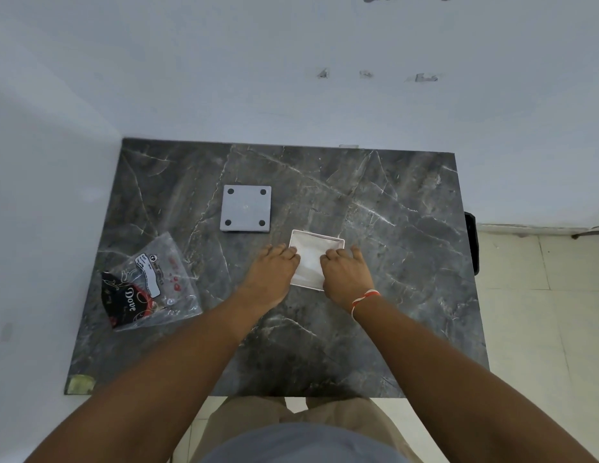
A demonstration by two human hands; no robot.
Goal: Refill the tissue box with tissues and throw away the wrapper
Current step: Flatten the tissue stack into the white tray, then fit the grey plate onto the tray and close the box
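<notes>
Under both hands point(271, 272), tissue box point(316, 247) part-hidden

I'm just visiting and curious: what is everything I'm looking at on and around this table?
Dark grey marble-patterned table: one, against the white wall.
White square tissue box: one, open side up with white tissues inside, table centre.
Grey square box base with four black feet: one, lying behind and left of the box.
Clear plastic wrapper with black and red print: one, crumpled, at the table's left edge.
Yellowish pad: one, near-left table corner.
Left hand: fingers curled at the box's left rim.
Right hand: fingers curled into the box; red and white thread on the wrist.
</notes>
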